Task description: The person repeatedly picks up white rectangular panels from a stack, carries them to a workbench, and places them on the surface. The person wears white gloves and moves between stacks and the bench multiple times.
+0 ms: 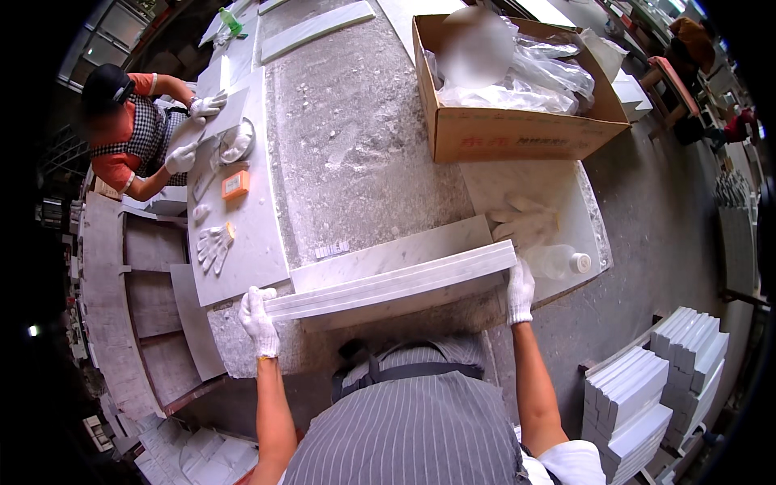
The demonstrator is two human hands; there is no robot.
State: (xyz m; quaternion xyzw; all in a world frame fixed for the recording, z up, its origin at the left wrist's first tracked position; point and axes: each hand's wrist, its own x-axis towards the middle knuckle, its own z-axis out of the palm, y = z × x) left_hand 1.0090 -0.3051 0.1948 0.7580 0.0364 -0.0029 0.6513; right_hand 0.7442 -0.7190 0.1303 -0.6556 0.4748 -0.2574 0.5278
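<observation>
Both my hands wear white knitted gloves. A stack of long white marble tiles (pixel 396 280) spans between them, edges facing up, near the table's front edge. My left hand (pixel 259 322) is closed round the stack's left end, and my right hand (pixel 520 293) grips its right end. Some of my right fingers are hidden behind the tiles. Just beyond the stack, another pale marble tile (pixel 404 249) lies flat on the table. A clear plastic bottle with a white cap (pixel 554 262) lies beside my right hand, with a worn glove (pixel 525 222) behind it.
The dusty grey worktable (pixel 347 153) carries a cardboard box (pixel 517 137) of plastic wrap at the far right. At left lie an orange box (pixel 235 185) and a white glove (pixel 214 248). A gloved co-worker (pixel 133 133) handles a tile there. Stacked tiles (pixel 626 392) stand at lower right.
</observation>
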